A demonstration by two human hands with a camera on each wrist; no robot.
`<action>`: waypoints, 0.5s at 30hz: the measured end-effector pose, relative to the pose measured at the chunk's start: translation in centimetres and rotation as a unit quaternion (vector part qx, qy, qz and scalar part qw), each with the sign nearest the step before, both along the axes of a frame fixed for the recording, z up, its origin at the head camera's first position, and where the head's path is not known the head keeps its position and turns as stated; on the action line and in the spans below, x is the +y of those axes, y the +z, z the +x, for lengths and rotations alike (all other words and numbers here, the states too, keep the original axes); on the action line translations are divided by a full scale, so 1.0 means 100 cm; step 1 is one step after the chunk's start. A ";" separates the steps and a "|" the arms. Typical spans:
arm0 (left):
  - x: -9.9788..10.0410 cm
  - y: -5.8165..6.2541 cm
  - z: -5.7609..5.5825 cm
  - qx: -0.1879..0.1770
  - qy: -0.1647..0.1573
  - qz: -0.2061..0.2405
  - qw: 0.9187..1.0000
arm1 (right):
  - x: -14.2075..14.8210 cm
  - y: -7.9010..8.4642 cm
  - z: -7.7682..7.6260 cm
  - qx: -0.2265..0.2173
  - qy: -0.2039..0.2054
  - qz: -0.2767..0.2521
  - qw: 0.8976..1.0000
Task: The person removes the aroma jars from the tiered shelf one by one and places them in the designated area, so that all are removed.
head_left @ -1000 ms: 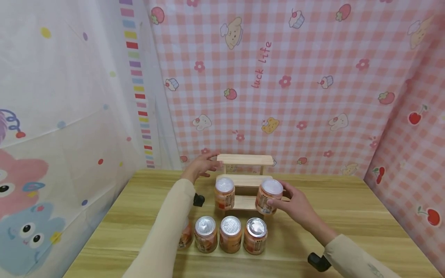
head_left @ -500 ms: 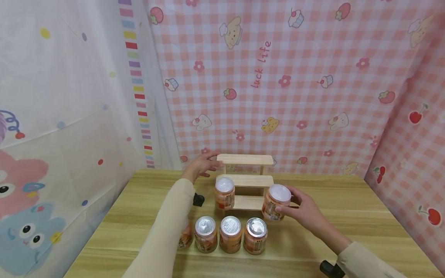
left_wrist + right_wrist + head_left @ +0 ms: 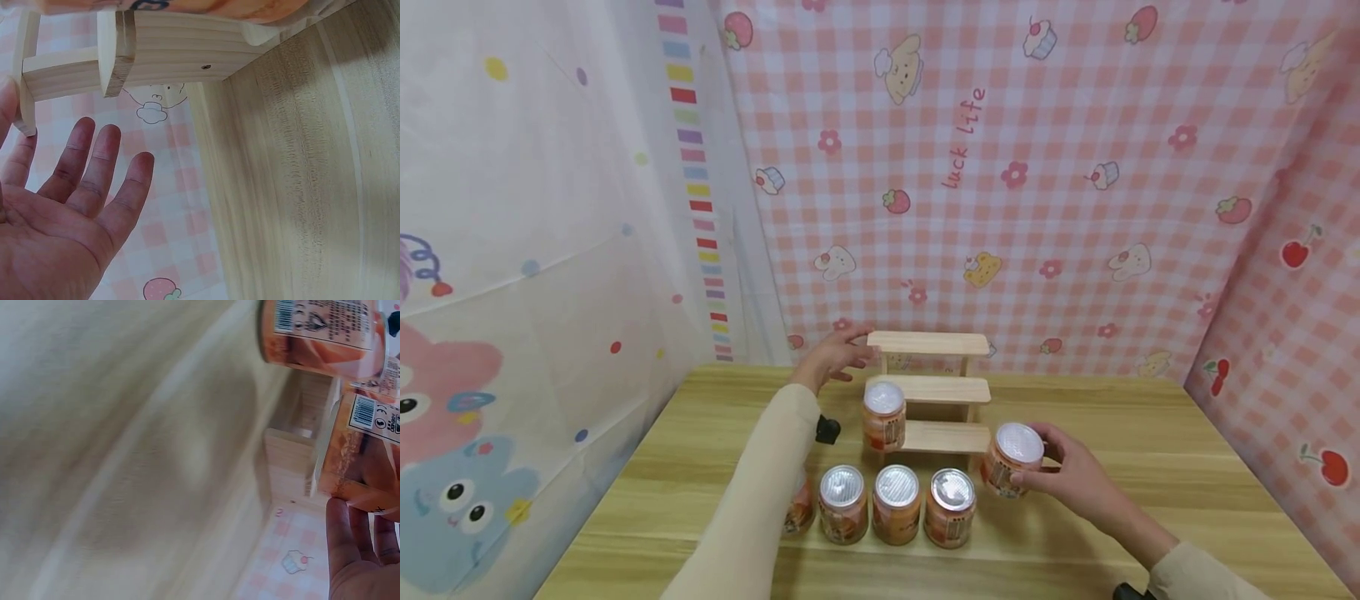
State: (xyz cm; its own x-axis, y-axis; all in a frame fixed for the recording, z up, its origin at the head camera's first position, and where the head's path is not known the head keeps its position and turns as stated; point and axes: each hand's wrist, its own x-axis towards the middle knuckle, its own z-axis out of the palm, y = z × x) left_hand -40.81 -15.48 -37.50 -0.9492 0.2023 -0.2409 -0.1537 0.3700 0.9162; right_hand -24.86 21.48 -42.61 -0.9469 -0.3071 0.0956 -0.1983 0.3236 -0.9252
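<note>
A can (image 3: pixel 1009 460) with an orange printed label and a pale lid is in my right hand (image 3: pixel 1078 479), thumb in front and fingers behind. It is low, beside the right end of a three-step wooden shelf (image 3: pixel 928 388). In the right wrist view the held can (image 3: pixel 365 447) shows its barcode above my fingers (image 3: pixel 340 528). My left hand (image 3: pixel 832 360) pinches the left end of the top plank between thumb and index finger; the other fingers spread loose in the left wrist view. A similar can (image 3: pixel 884 418) stands at the left of the lowest step.
In front of the shelf is a row of several cans with silver lids, including a rightmost can (image 3: pixel 951 508); the leftmost can (image 3: pixel 799 506) is partly behind my left sleeve (image 3: pixel 756 492). A pink checked cloth (image 3: pixel 1075 250) hangs behind the wooden table (image 3: pixel 1112 417).
My right hand has carried its can to the right and down, away from the lowest step's right end. My left hand has stayed at the top plank.
</note>
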 end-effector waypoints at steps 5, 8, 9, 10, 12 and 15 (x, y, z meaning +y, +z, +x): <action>0.000 -0.001 -0.001 0.002 -0.001 0.001 1.000 | 0.005 -0.010 0.005 -0.009 0.004 0.015 1.000; 0.000 -0.001 0.000 0.002 0.000 0.000 1.000 | 0.007 -0.016 0.008 -0.012 0.011 0.021 1.000; 0.001 -0.001 0.000 0.002 0.001 0.000 1.000 | 0.007 -0.018 0.008 -0.015 0.013 0.021 1.000; 0.001 0.000 0.000 0.001 0.001 0.001 1.000 | 0.007 -0.019 0.009 -0.016 0.014 0.020 1.000; 0.001 0.000 0.000 0.000 0.003 0.001 1.000 | 0.007 -0.023 0.010 -0.017 0.014 0.020 1.000; 0.000 0.001 0.000 -0.001 0.003 0.003 1.000 | 0.006 -0.027 0.012 -0.012 0.014 0.023 1.000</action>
State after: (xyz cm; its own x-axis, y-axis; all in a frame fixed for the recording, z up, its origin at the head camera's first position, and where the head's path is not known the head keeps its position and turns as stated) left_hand -40.78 -15.45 -37.40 -0.9499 0.1976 -0.2423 -0.1583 0.3644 0.9177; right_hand -23.70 22.06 -45.34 -0.9396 -0.3373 0.0588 -0.1866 0.3606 -0.9138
